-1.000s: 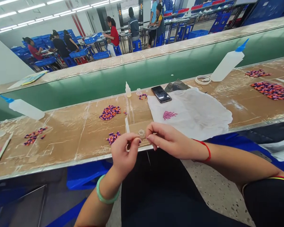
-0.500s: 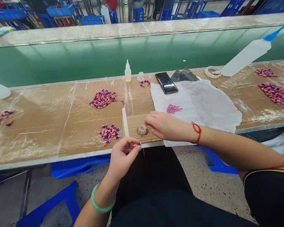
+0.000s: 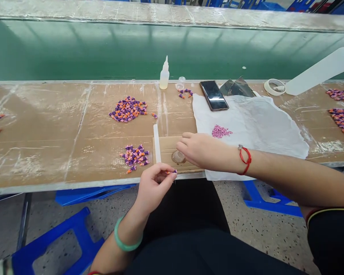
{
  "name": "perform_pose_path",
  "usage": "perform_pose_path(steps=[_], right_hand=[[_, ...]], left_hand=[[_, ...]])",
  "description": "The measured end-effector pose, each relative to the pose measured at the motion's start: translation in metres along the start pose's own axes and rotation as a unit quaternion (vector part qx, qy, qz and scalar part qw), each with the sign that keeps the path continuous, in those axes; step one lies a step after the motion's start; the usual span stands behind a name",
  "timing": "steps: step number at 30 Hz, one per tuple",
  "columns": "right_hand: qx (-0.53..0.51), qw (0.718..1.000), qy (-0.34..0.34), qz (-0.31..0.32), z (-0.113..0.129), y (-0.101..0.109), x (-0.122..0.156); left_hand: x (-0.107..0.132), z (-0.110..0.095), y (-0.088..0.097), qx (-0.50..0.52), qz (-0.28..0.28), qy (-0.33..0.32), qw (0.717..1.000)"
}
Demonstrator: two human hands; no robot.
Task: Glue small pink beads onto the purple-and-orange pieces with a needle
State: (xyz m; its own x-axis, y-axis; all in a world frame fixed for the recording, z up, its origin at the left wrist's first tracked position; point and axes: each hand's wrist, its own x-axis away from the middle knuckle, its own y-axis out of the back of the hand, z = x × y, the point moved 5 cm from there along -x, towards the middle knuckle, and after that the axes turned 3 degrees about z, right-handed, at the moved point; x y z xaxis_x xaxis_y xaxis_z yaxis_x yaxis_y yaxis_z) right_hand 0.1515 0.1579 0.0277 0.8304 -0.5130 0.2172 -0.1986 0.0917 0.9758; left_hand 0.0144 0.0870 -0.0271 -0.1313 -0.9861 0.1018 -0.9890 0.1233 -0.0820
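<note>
My left hand (image 3: 153, 185) hovers just off the bench's front edge, fingers pinched on a small purple-and-orange piece (image 3: 172, 172). My right hand (image 3: 203, 151) rests on the brown bench top (image 3: 60, 133), fingers curled beside a small clear round cap (image 3: 177, 156); whether it grips anything is hidden. A small heap of purple-orange pieces (image 3: 134, 156) lies left of a white stick (image 3: 156, 143). A bigger heap (image 3: 128, 109) sits farther back. Tiny pink beads (image 3: 220, 131) lie on a white cloth (image 3: 255, 126).
A small glue bottle (image 3: 164, 74), a clear cup (image 3: 180, 82) and a phone (image 3: 214, 95) stand at the back by the green conveyor belt (image 3: 103, 49). A tape roll (image 3: 273, 87) and large white bottle (image 3: 321, 70) sit right. Blue stools (image 3: 60, 236) stand below.
The view tilted down. My right hand left the pinch in front of me and moved onto the bench by the clear cap. My left hand keeps its small piece.
</note>
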Motion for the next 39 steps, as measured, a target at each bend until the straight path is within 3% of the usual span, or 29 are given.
perform_pose_path(steps=[3, 5, 7, 11, 13, 26, 39], right_hand=[[-0.072, 0.997, -0.009, -0.038, -0.002, 0.009, 0.005], [-0.187, 0.980, -0.017, -0.069, -0.003, 0.017, 0.011], [-0.346, 0.935, -0.022, -0.075, 0.000, 0.024, 0.018], [-0.598, 0.801, -0.022, -0.025, 0.015, 0.033, 0.031], [-0.626, 0.780, -0.013, -0.019, 0.023, 0.039, 0.038], [-0.564, 0.819, 0.013, -0.109, 0.049, 0.063, 0.073], [-0.508, 0.848, 0.016, -0.152, 0.054, 0.067, 0.086]], left_hand=[[0.001, -0.002, 0.001, 0.025, -0.012, -0.004, 1.000], [0.002, -0.007, 0.003, 0.056, -0.032, -0.020, 0.998], [0.005, -0.016, 0.004, 0.099, -0.054, -0.047, 0.993], [0.012, -0.034, -0.001, 0.146, -0.060, -0.085, 0.984], [0.016, -0.041, -0.005, 0.147, -0.056, -0.097, 0.983], [0.049, -0.069, -0.024, 0.140, -0.024, -0.192, 0.971], [0.058, -0.080, -0.032, 0.060, -0.022, -0.236, 0.970]])
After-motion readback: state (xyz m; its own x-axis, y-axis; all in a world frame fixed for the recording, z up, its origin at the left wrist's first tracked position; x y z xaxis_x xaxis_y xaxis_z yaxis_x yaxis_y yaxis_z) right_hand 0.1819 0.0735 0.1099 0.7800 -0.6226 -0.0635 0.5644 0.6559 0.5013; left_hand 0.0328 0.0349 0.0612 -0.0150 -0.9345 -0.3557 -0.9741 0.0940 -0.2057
